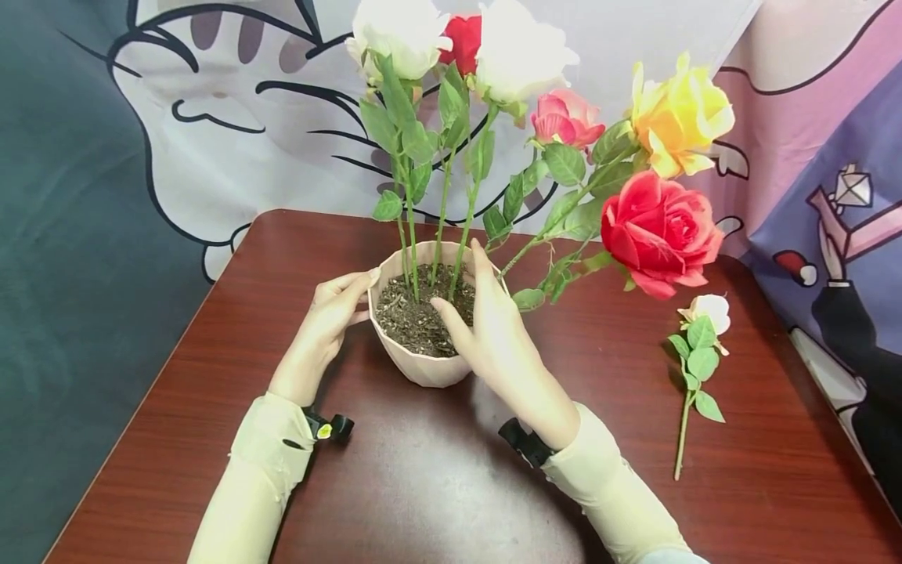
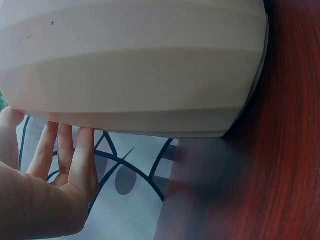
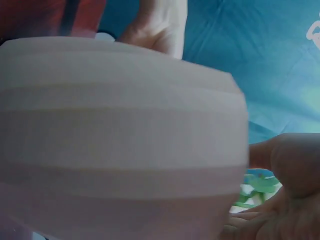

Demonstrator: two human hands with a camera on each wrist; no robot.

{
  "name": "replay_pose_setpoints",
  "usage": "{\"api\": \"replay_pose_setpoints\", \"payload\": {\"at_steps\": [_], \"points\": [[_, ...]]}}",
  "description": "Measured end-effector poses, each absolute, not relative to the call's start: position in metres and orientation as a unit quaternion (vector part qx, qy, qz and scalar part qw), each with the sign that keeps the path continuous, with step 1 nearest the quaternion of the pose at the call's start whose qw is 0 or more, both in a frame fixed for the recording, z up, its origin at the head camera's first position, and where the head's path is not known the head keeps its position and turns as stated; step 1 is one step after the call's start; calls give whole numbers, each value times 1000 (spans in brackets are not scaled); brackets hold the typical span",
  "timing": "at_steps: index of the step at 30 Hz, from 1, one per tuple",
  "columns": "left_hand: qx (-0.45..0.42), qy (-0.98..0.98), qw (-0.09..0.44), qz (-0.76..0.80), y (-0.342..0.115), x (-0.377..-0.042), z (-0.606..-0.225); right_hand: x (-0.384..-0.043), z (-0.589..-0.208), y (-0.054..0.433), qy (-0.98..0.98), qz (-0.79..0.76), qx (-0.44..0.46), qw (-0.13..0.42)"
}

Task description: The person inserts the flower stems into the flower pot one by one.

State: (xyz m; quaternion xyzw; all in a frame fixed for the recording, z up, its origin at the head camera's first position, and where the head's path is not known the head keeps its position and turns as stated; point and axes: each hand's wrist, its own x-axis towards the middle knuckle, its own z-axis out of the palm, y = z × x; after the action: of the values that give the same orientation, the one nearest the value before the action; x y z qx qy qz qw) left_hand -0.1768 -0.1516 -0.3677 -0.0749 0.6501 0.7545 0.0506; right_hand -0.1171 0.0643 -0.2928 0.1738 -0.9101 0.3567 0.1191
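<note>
A pale pink faceted flowerpot (image 1: pixel 426 368) stands upright on the table, filled with dark soil (image 1: pixel 416 325). Several artificial roses rise from it: white roses (image 1: pixel 524 55) at the back, a yellow rose (image 1: pixel 680 117) and a red rose (image 1: pixel 661 233) leaning right. My left hand (image 1: pixel 324 317) holds the pot's left side, thumb at the rim; in the left wrist view its fingertips (image 2: pixel 85 137) touch the outer wall. My right hand (image 1: pixel 496 337) is over the pot's right rim, fingers extended and thumb above the soil. Its fingertips are close to the stems; contact is unclear.
A loose pale rose (image 1: pixel 707 313) with a leafy green stem lies on the brown table (image 1: pixel 599 376) at the right. Behind the table hangs a cartoon-cat cloth (image 1: pixel 211 157). The leaning roses reach over the table's right part.
</note>
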Motion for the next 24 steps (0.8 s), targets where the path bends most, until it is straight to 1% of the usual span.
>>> {"api": "replay_pose_setpoints", "payload": {"at_steps": [4, 9, 11, 13, 15, 18, 24], "points": [[-75, 646, 56, 757, -149, -177, -368, -96, -288, 79, -895, 375, 205, 127], [-70, 647, 55, 757, -148, -178, -368, -73, -289, 112, -866, 353, 325, 142], [-71, 645, 53, 759, -149, -179, -368, -68, -295, 127, -848, 348, 379, 130], [-74, 642, 56, 761, -149, -179, -368, -64, -305, 142, -835, 349, 410, 117], [-77, 641, 61, 761, -149, -179, -368, -60, -317, 156, -834, 346, 416, 111], [-77, 641, 63, 761, -150, -178, -367, -54, -331, 176, -845, 337, 397, 118], [-71, 636, 61, 766, -151, -176, -366, -46, -345, 207, -868, 320, 360, 122]]}}
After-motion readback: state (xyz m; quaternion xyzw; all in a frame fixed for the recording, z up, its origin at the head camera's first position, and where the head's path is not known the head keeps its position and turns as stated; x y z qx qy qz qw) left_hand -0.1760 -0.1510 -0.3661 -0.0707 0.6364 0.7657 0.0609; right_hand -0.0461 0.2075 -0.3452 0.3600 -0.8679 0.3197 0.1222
